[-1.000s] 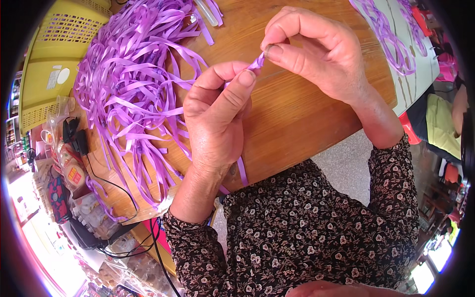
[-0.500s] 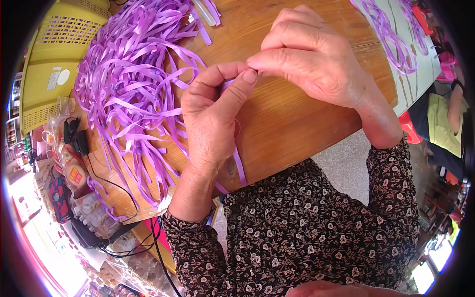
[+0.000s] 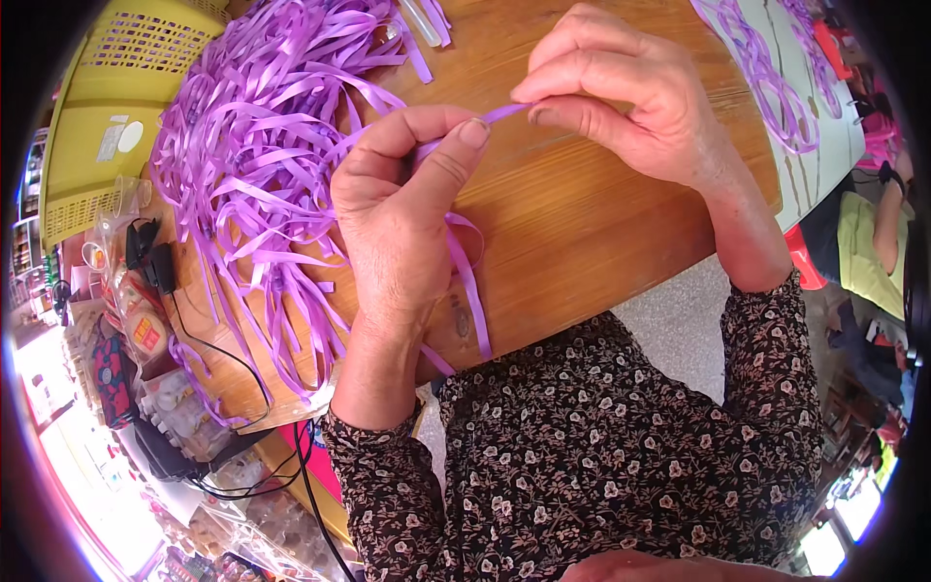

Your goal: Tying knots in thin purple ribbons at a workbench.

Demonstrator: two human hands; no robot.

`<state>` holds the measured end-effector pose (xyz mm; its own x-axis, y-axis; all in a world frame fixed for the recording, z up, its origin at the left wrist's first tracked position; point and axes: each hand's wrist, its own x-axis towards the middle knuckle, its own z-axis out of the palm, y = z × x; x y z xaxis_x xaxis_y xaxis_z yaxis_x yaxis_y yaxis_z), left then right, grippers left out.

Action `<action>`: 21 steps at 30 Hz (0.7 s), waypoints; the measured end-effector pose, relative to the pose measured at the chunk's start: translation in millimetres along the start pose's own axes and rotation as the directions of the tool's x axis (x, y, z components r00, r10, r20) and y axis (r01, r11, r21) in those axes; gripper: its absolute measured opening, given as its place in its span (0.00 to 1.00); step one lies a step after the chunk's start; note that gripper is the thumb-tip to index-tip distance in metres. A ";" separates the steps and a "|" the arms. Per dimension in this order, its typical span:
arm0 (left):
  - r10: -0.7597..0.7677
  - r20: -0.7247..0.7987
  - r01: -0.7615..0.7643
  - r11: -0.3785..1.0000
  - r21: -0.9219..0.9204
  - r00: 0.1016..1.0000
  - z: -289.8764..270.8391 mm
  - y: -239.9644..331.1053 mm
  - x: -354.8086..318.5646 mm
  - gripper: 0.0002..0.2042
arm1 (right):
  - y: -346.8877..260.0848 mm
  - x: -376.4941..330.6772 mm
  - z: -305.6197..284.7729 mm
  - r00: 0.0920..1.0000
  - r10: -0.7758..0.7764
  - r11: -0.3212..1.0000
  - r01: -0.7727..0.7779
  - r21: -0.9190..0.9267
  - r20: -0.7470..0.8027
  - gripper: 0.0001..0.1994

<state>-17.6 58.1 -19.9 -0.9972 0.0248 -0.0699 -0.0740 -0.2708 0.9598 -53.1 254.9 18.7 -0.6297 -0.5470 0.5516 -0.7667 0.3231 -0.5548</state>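
A narrow purple ribbon runs between my two hands above the table. My left hand pinches it between thumb and index finger. The other fingers of that hand curl into the palm. With its thumb and fingertips, my right hand grips the ribbon's other part, a short way to the right. A purple loop and a loose tail hang below my left hand toward the table's front edge. To the left, a big tangled heap of purple ribbons lies close to my left hand.
The heap lies on a wooden table. A yellow perforated basket stands at the far left, near a black adapter with a cable and plastic bags. More ribbons lie on a white marbled surface at right, where another person is partly visible.
My hands have drawn apart from nearly touching fingertips, my left hand shifting left. A short length of purple ribbon now shows between them.
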 end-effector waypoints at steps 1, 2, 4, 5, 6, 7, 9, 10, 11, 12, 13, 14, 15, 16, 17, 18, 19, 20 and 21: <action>-0.017 0.004 0.017 0.999 -0.044 1.000 2.9 -1.3 1.0 0.03 | 6.9 -5.2 2.3 1.000 0.002 1.000 -0.002 -0.008 -0.004 0.03; -0.015 0.007 0.015 0.999 -0.043 1.000 2.1 -0.9 1.4 0.03 | 20.2 -11.3 11.3 0.998 -0.056 0.998 0.056 0.002 -0.041 0.07; -0.111 0.041 0.114 0.991 -0.069 0.993 -1.4 0.5 1.7 0.03 | 26.3 -14.2 15.2 0.990 -0.116 0.993 0.117 0.008 -0.078 0.11; -0.109 0.042 0.111 0.991 -0.070 0.993 -2.1 0.6 1.1 0.03 | 22.9 -13.2 14.9 0.998 -0.056 0.998 0.057 0.015 -0.020 0.12; -0.114 0.052 0.117 0.990 -0.074 0.992 -2.7 0.8 0.3 0.03 | 20.2 -12.2 15.0 0.999 0.004 1.000 -0.004 0.019 0.038 0.14; -0.120 0.067 0.125 0.989 -0.078 0.991 -1.9 0.7 0.4 0.03 | 19.2 -12.4 15.5 0.999 0.004 1.000 -0.004 0.015 0.036 0.14; -0.118 0.057 0.122 0.990 -0.074 0.991 3.9 0.4 0.0 0.03 | 19.3 -13.6 17.9 1.000 0.018 0.995 -0.017 0.097 -0.004 0.14; -0.117 0.042 0.120 0.990 -0.070 0.992 6.9 0.7 -0.3 0.04 | 20.5 -14.8 18.1 1.000 0.017 0.995 -0.016 0.094 -0.007 0.14; -0.116 0.045 0.118 0.991 -0.069 0.992 7.9 -0.3 -0.1 0.04 | 22.5 -16.2 18.2 1.000 -0.003 0.995 0.003 0.105 0.005 0.13; -0.083 0.065 0.086 0.995 -0.053 0.994 8.2 -2.6 0.2 0.04 | 23.4 -17.2 17.2 1.000 -0.023 0.993 0.021 0.115 0.016 0.13; -0.049 0.079 0.052 0.998 -0.038 0.996 7.8 -3.7 0.1 0.04 | 22.7 -17.1 16.3 1.000 -0.027 0.993 0.025 0.116 0.015 0.13; -0.046 0.078 0.049 0.998 -0.036 0.996 8.5 -3.0 -0.8 0.04 | 21.3 -17.5 14.2 1.000 0.008 0.996 -0.009 0.090 0.020 0.11; -0.031 0.085 0.027 0.999 0.047 0.996 9.4 -2.1 -2.5 0.04 | 20.3 -17.8 11.3 0.999 0.042 0.997 -0.043 0.064 0.025 0.10; -0.017 0.088 0.005 0.992 0.129 0.996 8.5 -1.4 -3.7 0.03 | 21.4 -17.8 8.0 0.999 0.035 0.997 -0.037 0.071 0.027 0.10; -0.013 0.078 0.002 0.991 0.133 0.997 7.1 -0.8 -3.4 0.03 | 22.8 -18.2 2.7 0.994 0.095 0.986 -0.086 0.145 -0.053 0.11; 0.069 0.082 -0.081 0.984 0.160 0.994 5.5 -0.1 -2.3 0.03 | 23.5 -17.5 -2.4 0.979 0.159 0.966 -0.128 0.224 -0.126 0.12; 0.149 0.095 -0.164 0.969 0.184 0.984 5.7 0.9 -0.5 0.03 | 18.0 -15.6 -11.0 0.882 0.369 0.897 -0.256 0.361 -0.294 0.07; 0.153 0.092 -0.168 0.968 0.185 0.984 1.9 2.4 2.1 0.03 | 13.0 -14.6 -18.4 0.714 0.567 0.792 -0.335 0.511 -0.410 0.03; 0.194 0.094 -0.212 0.946 0.244 0.976 -5.8 4.7 5.4 0.03 | 20.7 -15.9 -26.9 0.718 0.564 0.793 -0.331 0.512 -0.408 0.03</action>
<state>-23.4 51.4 -17.3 -0.9877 0.0620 0.1435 0.1421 -0.0263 0.9895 -62.3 291.0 15.2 -0.9355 0.1043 0.3376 -0.3351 0.0412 -0.9413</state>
